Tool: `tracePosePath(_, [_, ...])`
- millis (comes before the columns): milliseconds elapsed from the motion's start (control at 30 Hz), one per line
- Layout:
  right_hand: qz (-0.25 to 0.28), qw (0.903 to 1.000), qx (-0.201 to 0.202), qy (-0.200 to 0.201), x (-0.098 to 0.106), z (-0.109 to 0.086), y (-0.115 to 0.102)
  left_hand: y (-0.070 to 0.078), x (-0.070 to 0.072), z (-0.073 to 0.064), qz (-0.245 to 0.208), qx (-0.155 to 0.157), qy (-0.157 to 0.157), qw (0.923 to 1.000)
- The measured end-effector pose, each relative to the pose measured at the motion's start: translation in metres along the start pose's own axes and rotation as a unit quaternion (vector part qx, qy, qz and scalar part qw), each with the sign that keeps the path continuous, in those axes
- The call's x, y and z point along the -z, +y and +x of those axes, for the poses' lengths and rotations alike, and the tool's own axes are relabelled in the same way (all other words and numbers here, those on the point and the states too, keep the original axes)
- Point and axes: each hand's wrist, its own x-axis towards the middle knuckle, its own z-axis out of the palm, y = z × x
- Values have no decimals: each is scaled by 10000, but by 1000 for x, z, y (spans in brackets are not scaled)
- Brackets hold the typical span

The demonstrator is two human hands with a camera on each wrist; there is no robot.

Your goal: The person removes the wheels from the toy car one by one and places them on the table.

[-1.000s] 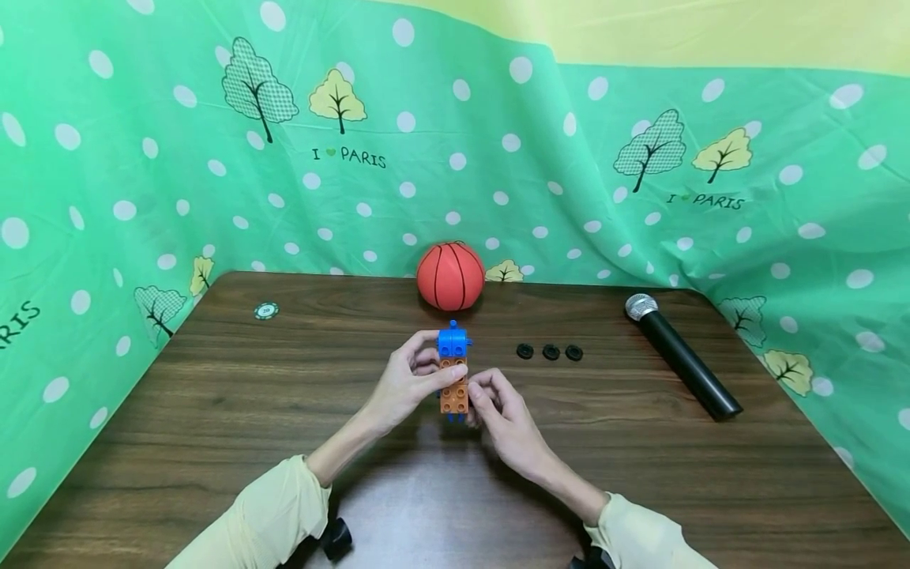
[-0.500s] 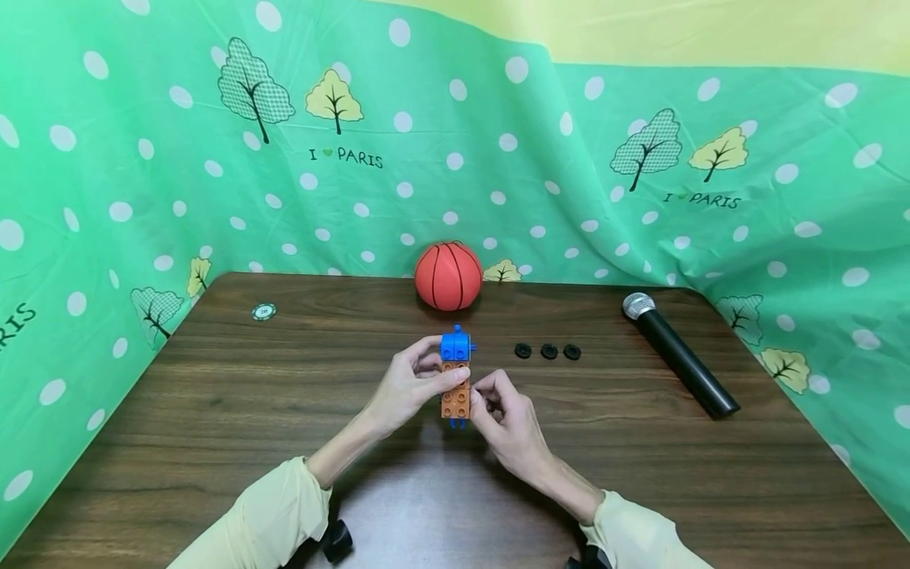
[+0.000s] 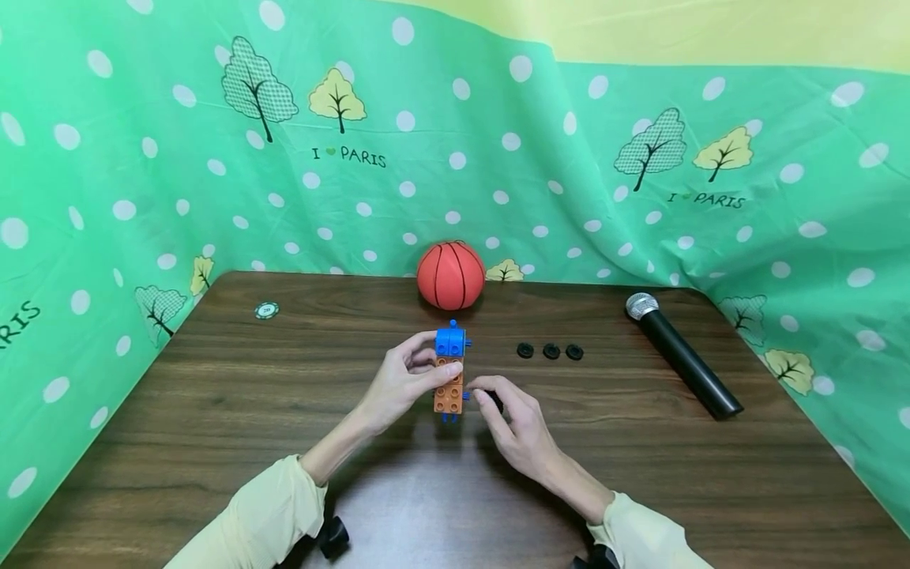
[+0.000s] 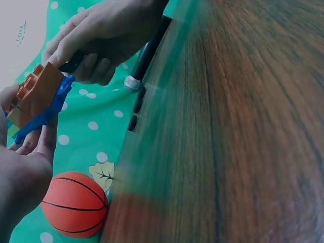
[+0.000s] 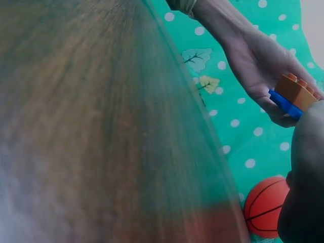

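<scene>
My left hand (image 3: 392, 389) grips a toy vehicle (image 3: 448, 401) made of orange studded blocks on a blue base, with a blue block at its far end. Its thumb lies across the orange blocks; the fingers go underneath. Blue axle pegs (image 3: 466, 396) stick out of the toy's right side. Just right of the near peg, my right hand (image 3: 522, 427) pinches a small black wheel (image 3: 495, 401), apart from the toy. In the left wrist view the black wheel (image 4: 73, 61) shows between thumb and fingers. The right wrist view hides the wheel behind the hand.
Three black wheels (image 3: 550, 352) lie in a row on the wooden table (image 3: 213, 442). A red toy basketball (image 3: 451, 276) sits at the back edge. A black microphone (image 3: 682, 359) lies at right, a poker chip (image 3: 266, 310) at back left. A green curtain (image 3: 455, 142) hangs behind.
My right hand has drawn slightly away from the toy's side, baring the near blue peg, with the black wheel in its fingers. The toy has shifted slightly left in my left hand.
</scene>
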Motion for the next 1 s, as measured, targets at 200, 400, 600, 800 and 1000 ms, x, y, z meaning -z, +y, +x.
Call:
tracePosePath(200, [492,9953,-764,-324,6,-1,-1,-3,1,1,-30,59,44,10000])
tracePosePath(400, [389,9925,-1119,-303,13,-2,2,-4,2,1,-79,54,59,9999])
tracePosePath(600, [-246,9972,-701,-2,26,-3,15,-4,3,1,-101,31,64,9999])
tracePosePath(800, [-1196,9927,-165,-8,50,-7,35,-3,3,1,-65,0,100,9999])
tracePosePath(1000, [-1752,9844,-110,100,78,-11,52,-3,2,0,-42,5,101,9999])
